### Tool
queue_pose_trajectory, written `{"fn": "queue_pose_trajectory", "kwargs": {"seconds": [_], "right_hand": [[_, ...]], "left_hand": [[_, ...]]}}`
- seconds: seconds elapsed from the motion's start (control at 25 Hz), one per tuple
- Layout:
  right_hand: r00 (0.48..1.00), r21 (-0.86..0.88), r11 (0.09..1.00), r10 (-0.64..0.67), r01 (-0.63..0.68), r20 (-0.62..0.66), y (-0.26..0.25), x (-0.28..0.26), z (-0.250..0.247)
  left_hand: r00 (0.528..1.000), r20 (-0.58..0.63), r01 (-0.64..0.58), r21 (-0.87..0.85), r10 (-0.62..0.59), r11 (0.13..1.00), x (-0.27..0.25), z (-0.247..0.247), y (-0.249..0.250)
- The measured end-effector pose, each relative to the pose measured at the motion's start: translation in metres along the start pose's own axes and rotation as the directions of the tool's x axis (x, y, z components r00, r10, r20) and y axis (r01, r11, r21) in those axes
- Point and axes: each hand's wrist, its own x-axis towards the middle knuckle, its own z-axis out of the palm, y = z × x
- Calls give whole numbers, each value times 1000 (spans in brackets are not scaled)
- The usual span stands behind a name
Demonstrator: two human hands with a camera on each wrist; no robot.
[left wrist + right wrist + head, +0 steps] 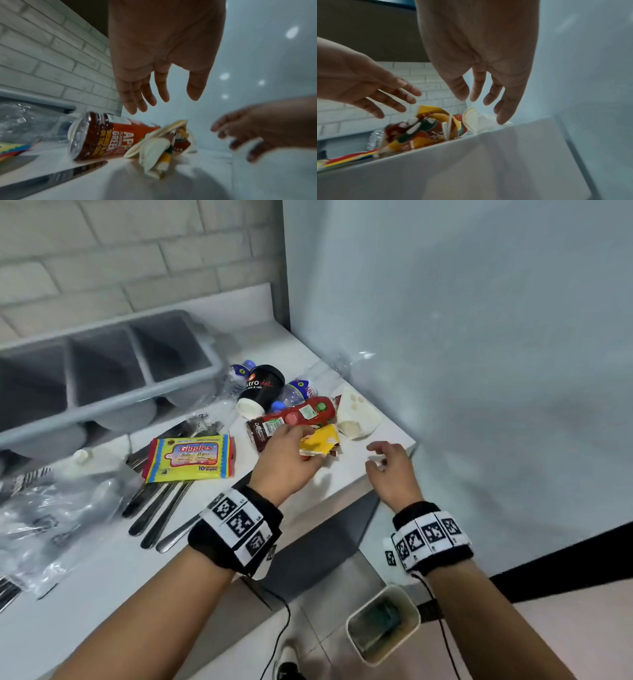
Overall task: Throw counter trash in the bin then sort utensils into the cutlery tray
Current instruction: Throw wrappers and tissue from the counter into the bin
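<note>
- Left hand (286, 455) reached out over the white counter top (346, 474), fingers straight and spread a little, holding nothing.
- Hung just above the crumpled yellow and red wrapper (320, 443); could not tell if the fingers (132, 97) touched it.
- Right hand (390, 470) hung over the near right corner of the counter, fingers apart and loosely bent, holding nothing.
- Right fingertips (502, 116) close to the squashed white paper cup (356, 416), which lay by the pale wall; touching or not, could not tell.
- Wrapper lay beside the red plastic drink bottle (291, 419), which lay on its side with brown liquid in it.
- Behind the red bottle: a black paper coffee cup (260, 388) on its side and two clear plastic water bottles (296, 393).
- Further left: a yellow flat pack of wipes (190, 457), sitting on top of some long shiny metal utensils (161, 515).
- Grey plastic cutlery tray (102, 364) with deep boxes stood at the back left, against the white brick wall.
- Clear crinkly plastic bags (51, 518) lay at the far left of the counter.
- Small cream bin (382, 625) stood on the floor below the counter's corner, with something dark inside.
</note>
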Motion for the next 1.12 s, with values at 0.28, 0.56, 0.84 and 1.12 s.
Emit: {"fn": "queue_pose_trajectory", "kwargs": {"seconds": [0.28,0.56,0.84,1.12], "right_hand": [[995,-293,952,-66,85,72,-17,85,26],[998,-311,949,55,-41,36,-24,91,37],[987,35,999,9,-3,-161,-21,18,-9],[930,231,949,271,-215,-247,99,-136,-42]], "left_hand": [[967,255,-87,316,4,945,48,25,-13],[978,203,-8,225,-39,974,61,22,-14],[996,81,49,-132,-38,990,17,4,16],[943,334,121,-339,-1,933,-92,75,45]]}}
